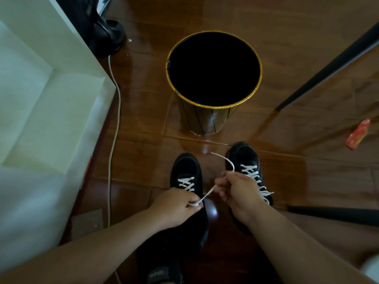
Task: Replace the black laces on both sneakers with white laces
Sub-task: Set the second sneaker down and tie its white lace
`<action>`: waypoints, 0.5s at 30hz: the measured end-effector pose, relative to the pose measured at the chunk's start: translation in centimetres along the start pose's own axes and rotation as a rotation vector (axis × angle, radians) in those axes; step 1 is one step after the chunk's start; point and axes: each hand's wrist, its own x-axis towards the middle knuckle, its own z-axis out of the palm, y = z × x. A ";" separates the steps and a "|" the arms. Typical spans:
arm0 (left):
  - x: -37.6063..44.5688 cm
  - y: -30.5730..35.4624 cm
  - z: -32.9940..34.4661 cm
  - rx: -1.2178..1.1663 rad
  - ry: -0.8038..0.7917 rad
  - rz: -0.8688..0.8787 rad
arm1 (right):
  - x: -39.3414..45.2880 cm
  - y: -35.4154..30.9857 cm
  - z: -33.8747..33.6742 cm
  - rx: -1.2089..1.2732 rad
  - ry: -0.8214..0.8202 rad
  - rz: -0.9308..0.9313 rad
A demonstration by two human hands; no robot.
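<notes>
some small grey marks on a tag (158, 275) at the back of the left black shoe (184, 201), too blurry to read.

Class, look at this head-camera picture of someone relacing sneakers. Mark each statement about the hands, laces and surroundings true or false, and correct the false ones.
1. Both hands hold a white lace. True: the left hand pinches it low and the right hand holds it higher, with the white lace stretched between them.
2. The left sneaker still has black laces. False: white lacing crosses its front.
3. The right sneaker shows white lacing. True.
4. The bin lies tipped on its side. False: it stands upright beyond the sneakers, open at the top.
5. A white cable runs along the floor to the left. True.
</notes>
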 end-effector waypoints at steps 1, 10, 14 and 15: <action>-0.1 0.0 0.1 -0.041 0.031 -0.017 | 0.2 0.0 0.2 0.059 0.020 0.018; -0.6 -1.0 -0.5 -0.474 0.074 -0.081 | -0.8 3.4 0.7 -1.117 -0.411 -0.693; -0.5 -1.7 -1.0 -0.888 0.173 -0.207 | 0.1 4.4 -0.1 -1.083 -0.284 -0.617; -0.6 -1.8 -1.0 -0.956 0.178 -0.221 | 0.2 4.8 -0.1 -1.073 -0.285 -0.586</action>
